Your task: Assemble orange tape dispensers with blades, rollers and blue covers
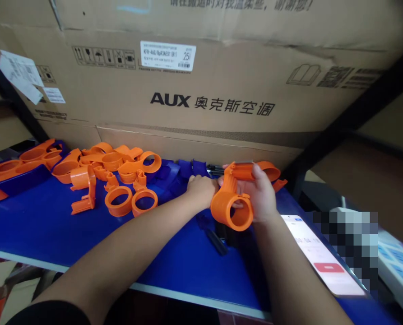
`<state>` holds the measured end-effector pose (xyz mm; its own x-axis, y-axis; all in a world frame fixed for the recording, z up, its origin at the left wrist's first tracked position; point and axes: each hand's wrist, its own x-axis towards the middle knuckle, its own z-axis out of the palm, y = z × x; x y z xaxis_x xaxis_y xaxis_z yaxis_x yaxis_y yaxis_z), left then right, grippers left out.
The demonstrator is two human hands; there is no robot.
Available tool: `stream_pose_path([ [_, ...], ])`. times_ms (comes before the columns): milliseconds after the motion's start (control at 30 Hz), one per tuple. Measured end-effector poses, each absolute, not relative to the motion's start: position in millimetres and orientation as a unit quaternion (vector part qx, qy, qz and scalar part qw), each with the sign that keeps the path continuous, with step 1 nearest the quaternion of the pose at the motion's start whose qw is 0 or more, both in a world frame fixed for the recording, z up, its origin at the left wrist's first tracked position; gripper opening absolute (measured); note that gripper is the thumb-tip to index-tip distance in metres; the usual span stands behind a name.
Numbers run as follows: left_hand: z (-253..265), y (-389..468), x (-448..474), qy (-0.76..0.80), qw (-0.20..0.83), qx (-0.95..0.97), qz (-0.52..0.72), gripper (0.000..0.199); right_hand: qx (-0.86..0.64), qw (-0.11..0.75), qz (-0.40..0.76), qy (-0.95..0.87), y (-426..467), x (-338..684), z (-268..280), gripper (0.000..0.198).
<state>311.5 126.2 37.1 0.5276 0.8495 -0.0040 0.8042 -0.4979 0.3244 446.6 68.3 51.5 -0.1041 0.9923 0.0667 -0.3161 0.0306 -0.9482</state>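
Observation:
My right hand is wrapped round an orange plastic tape dispenser, held above the table. Its round ring faces me, and a metal strip runs along its top edge. My left hand is closed, knuckles up, just left of the dispenser. Its fingertips are hidden, so what they grip cannot be made out. Blue plastic pieces lie beside and behind it. Several black parts rest on the table below the dispenser. Another orange piece shows behind my right hand.
A pile of orange dispenser parts covers the back left of the blue table. A large cardboard box stands behind. To the right lie a phone and a white power strip, beside a black shelf post.

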Motion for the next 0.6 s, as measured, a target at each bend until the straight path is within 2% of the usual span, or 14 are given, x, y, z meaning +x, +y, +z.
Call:
stream_pose_path([
  [100, 39, 136, 317, 0.482, 0.166, 0.857, 0.072, 0.035, -0.363, 0.559, 0.588, -0.458, 68, 447, 51, 0.073],
  [200, 51, 142, 303, 0.479, 0.178, 0.851, 0.123, 0.024, -0.348, 0.556, 0.602, -0.457, 65, 445, 51, 0.074],
  [267, 59, 142, 282, 0.475, 0.175, 0.842, 0.187, 0.024, -0.333, 0.546, 0.622, -0.451, 64, 441, 49, 0.073],
  [367, 58, 133, 238, 0.471, 0.162, 0.818, 0.290, 0.035, -0.321, 0.513, 0.662, -0.442, 62, 430, 45, 0.074],
  [500, 26, 105, 187, 0.350, 0.138, 0.754, 0.538, 0.038, -0.335, 0.463, 0.703, -0.422, 58, 410, 35, 0.071],
  [600, 2, 85, 174, 0.292, 0.086, 0.748, 0.590, 0.049, -0.360, 0.432, 0.713, -0.419, 52, 393, 25, 0.067],
])
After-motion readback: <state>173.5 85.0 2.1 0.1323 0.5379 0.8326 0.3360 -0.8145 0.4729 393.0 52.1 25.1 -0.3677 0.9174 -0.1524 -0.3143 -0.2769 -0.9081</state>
